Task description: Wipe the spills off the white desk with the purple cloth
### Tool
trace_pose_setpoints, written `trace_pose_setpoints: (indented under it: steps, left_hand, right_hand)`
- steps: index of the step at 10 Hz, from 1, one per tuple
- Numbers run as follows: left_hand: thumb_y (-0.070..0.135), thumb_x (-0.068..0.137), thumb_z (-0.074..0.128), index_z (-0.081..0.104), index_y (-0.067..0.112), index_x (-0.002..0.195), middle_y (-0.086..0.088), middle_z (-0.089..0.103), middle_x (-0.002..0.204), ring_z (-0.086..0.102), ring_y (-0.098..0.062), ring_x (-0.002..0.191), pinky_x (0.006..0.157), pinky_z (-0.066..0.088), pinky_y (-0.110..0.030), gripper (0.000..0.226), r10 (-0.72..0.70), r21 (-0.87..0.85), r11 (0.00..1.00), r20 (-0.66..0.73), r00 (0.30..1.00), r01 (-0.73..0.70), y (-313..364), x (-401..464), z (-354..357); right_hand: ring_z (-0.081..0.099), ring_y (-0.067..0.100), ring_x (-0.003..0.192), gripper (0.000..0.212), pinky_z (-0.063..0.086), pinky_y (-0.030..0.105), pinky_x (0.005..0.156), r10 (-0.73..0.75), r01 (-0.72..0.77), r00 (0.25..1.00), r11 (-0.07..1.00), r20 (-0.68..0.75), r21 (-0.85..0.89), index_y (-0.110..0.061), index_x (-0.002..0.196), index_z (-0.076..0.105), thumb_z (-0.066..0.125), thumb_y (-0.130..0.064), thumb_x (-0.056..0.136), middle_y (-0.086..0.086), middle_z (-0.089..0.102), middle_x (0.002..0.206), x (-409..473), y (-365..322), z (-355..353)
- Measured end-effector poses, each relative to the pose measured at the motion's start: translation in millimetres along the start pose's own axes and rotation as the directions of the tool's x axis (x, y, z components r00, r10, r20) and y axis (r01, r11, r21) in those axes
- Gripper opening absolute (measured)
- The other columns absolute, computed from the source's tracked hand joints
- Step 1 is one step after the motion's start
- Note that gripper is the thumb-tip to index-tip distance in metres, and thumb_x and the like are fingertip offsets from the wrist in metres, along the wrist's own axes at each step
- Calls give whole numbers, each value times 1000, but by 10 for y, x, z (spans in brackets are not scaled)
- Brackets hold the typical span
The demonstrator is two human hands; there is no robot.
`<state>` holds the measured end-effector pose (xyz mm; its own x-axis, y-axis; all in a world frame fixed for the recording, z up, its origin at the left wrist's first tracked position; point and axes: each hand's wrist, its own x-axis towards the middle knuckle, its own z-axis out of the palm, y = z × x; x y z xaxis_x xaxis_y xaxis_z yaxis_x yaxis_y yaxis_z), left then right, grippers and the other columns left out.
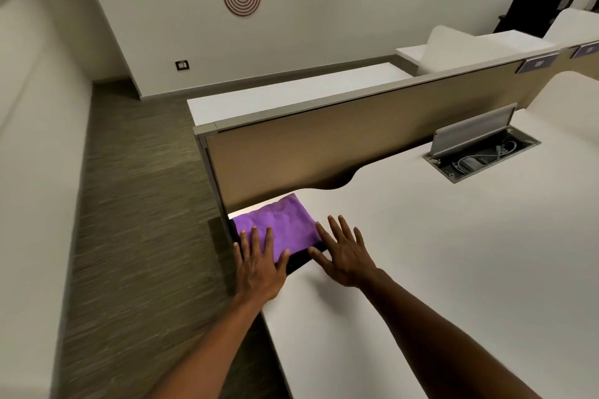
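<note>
Your purple cloth (278,225) lies folded at the far-left corner of the white desk (437,269), low and left of centre in the frame, tucked against the beige partition (324,152) and seemingly sitting on something dark whose edge shows just under it — what that is cannot be told. To do this step well, gather the cloth firmly before you sweep: curl your fingers over its near edge, lift it free of the corner, and carry it to wherever the spills are. None show on the bare white surface from here, so look the desk over before you start wiping, and keep clear of the open cable hatch (483,152) in the upper right. Your left hand (261,264) lies flat with fingers spread, fingertips pressing on the cloth's near-left part, gripping nothing. Your right hand (343,254) is likewise splayed and flat, resting on the desk just beside the cloth's right edge — its thumb near the dark edge, holding nothing.
</note>
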<state>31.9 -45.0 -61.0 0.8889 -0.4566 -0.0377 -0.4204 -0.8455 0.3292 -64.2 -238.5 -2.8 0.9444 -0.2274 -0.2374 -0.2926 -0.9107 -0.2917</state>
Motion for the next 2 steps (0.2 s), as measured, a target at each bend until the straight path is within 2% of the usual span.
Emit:
trace_pose_setpoints:
  steps: [1, 2]
  left_hand:
    - [86, 76, -22, 3, 25, 163, -12, 1, 172, -19, -27, 153, 122, -17, -43, 109, 30, -58, 998, -47, 998, -32, 215, -135, -97]
    - [86, 76, -22, 1, 25, 163, -11, -4, 172, -22, -26, 153, 121, -19, -42, 109, 88, -50, 994, -80, 993, -92, 507, -330, -170]
  right_hand:
    - [-19, 25, 156, 99, -6, 53, 125, 45, -44, 998, 999, -49, 29, -32, 163, 0, -3, -85, 79, 4, -10, 172, -136, 212, -191]
    - [-19, 25, 157, 94, -3, 54, 125, 69, -71, 985, 998, -160, -2, -30, 163, -3, 5, -82, 86, 5, -10, 172, -327, 470, -493]
